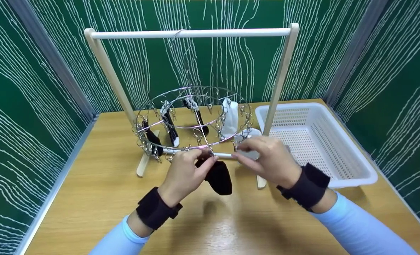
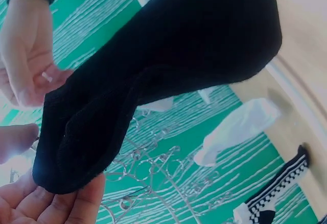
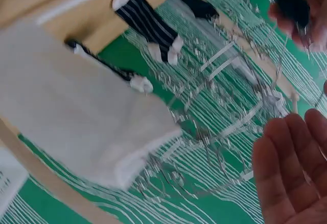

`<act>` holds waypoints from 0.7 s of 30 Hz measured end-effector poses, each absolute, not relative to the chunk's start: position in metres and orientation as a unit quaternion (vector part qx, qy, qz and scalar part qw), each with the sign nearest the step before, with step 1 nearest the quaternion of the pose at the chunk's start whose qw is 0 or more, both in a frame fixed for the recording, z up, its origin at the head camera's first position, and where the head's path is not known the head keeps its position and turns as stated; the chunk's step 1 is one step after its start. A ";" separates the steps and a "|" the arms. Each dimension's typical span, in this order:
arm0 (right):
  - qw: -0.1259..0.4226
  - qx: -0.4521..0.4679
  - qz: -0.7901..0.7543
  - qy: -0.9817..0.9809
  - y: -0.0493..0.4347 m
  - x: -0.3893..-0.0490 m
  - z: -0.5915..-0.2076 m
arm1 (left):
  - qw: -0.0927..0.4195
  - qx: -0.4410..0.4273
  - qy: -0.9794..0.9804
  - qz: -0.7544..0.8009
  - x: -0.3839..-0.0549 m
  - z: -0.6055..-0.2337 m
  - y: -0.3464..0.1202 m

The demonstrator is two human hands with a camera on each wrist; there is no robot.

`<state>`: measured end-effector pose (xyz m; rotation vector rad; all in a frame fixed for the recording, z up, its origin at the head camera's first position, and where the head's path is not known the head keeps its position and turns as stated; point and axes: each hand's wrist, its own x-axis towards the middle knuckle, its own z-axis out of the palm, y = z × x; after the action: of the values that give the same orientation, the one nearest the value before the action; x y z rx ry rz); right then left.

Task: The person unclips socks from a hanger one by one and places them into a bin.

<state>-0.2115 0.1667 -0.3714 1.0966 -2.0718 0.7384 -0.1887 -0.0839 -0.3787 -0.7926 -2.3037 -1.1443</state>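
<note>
Sock (image 1: 221, 180) located at the near side of the hanger (image 1: 200, 126), above a wood-grain table (image 1: 96, 205) enclosed by green walls (image 1: 227, 63) with wavy white lines and grey corner posts (image 1: 355, 46). Item is plain black, toe end down, creased near the cuff, which the left hand (image 1: 185, 170) pinches between thumb and fingers. The right hand (image 1: 269, 158), just beside, holds nothing, thumb and fingers parted.

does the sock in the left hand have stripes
No, the left wrist view shows the sock in the left hand as plain black.
</note>
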 end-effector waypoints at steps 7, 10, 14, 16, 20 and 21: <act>0.210 0.397 0.346 -0.824 0.158 -0.203 -0.403 | 0.224 -0.274 -0.830 -0.431 -0.189 -0.378 -0.084; 0.178 0.386 0.366 -0.828 0.153 -0.202 -0.415 | 0.219 -0.275 -0.829 -0.435 -0.189 -0.377 -0.084; 0.134 0.376 0.401 -0.825 0.144 -0.201 -0.427 | 0.214 -0.274 -0.825 -0.445 -0.189 -0.377 -0.085; 0.113 0.368 0.417 -0.823 0.139 -0.202 -0.432 | 0.216 -0.270 -0.824 -0.448 -0.189 -0.378 -0.084; 0.084 0.351 0.457 -0.813 0.132 -0.205 -0.442 | 0.222 -0.264 -0.824 -0.451 -0.189 -0.378 -0.084; 0.083 0.349 0.466 -0.809 0.131 -0.205 -0.443 | 0.222 -0.263 -0.823 -0.451 -0.189 -0.378 -0.083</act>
<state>-0.2052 0.1311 -0.4433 1.0407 -2.4150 1.3911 -0.1888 -0.0833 -0.3783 -0.7267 -2.2742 -1.2457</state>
